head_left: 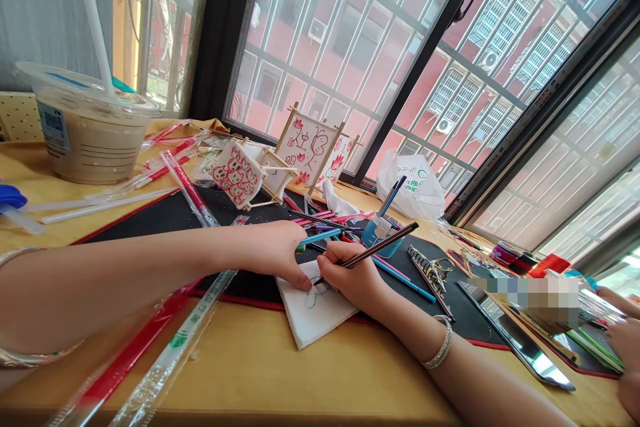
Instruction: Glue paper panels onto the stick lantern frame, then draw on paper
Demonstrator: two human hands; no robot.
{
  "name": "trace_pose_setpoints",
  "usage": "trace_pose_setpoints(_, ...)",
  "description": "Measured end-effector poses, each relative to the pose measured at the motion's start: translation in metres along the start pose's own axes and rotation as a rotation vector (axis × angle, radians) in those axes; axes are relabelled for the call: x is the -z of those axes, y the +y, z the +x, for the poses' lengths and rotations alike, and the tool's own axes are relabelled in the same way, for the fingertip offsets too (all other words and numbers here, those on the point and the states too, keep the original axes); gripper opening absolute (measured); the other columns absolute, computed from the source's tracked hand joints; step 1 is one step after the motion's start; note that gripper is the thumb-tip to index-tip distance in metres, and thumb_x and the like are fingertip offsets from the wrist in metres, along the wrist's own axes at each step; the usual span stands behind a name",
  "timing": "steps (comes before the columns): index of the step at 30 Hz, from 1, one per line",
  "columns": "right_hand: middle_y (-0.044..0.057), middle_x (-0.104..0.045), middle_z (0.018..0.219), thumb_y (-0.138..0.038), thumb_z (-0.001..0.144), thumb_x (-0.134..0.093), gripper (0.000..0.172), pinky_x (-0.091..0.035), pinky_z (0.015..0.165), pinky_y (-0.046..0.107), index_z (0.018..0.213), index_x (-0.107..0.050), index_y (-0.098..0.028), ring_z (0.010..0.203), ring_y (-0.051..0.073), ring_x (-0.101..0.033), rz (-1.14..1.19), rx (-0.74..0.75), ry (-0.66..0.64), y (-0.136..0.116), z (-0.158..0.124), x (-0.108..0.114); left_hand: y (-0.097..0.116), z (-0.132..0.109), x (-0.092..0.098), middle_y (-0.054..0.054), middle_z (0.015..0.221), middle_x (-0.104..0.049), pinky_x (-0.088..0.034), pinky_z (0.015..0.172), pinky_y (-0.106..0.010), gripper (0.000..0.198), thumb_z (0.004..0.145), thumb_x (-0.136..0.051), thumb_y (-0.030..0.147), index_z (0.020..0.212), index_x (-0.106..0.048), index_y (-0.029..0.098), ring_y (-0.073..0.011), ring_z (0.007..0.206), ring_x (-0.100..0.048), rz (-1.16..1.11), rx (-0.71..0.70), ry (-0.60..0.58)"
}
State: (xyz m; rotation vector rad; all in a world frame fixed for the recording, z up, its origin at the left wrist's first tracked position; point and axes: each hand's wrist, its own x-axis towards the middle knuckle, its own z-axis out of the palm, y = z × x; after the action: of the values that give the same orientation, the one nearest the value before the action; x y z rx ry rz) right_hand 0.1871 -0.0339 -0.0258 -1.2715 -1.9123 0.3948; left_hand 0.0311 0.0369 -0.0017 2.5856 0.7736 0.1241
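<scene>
My right hand point(347, 273) is closed round a dark felt-tip pen point(393, 242), its lower end down at a folded white paper napkin point(317, 323). A blue-green line drawing shows on the napkin, partly covered by my fingers. My left hand point(283, 253) rests at the napkin's upper left, thumb pressed on the paper and spread away from the index finger; its other fingers are hidden. Just beyond it lies a light blue pen point(323, 237). A blue pen cup point(383, 235) holding pens stands past my right hand.
Small framed drawings point(310, 147) and a lantern-like one point(237, 173) stand at the back. A lidded drink point(95, 127) is at left. Long plastic-wrapped strips point(175, 333) cross the table beneath my left arm. A pencil case point(433, 273), a tablet point(520, 340) and another person's hands point(625, 340) are at right.
</scene>
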Motion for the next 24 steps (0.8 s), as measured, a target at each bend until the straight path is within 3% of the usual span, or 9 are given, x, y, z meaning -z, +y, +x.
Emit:
trace_pose_setpoints(12, -0.006, -0.032, 0.041, -0.023, 0.068, -0.048, 0.028, -0.023, 0.041, 0.021, 0.046, -0.031, -0.021, 0.043, 0.006, -0.026, 0.031, -0.020, -0.010, 0.0010, 0.0007, 0.0001, 0.0038, -0.0020, 0.0007, 0.001, 0.074, -0.062, -0.038, 0.056, -0.024, 0.033, 0.058, -0.063, 0.047, 0.074, -0.059, 0.019, -0.0179, 0.068, -0.056, 0.004, 0.033, -0.008)
trace_pose_setpoints(24, -0.007, -0.028, 0.043, -0.024, 0.068, -0.048, 0.030, -0.022, 0.042, 0.020, 0.046, -0.027, -0.021, 0.045, 0.006, -0.024, 0.030, -0.021, -0.005, -0.0006, 0.0006, 0.0005, 0.0058, -0.0020, 0.0009, 0.004, 0.063, -0.053, -0.034, 0.051, -0.023, 0.028, 0.058, -0.063, 0.045, 0.068, -0.056, 0.019, -0.0143, 0.061, -0.050, 0.005, 0.012, 0.005)
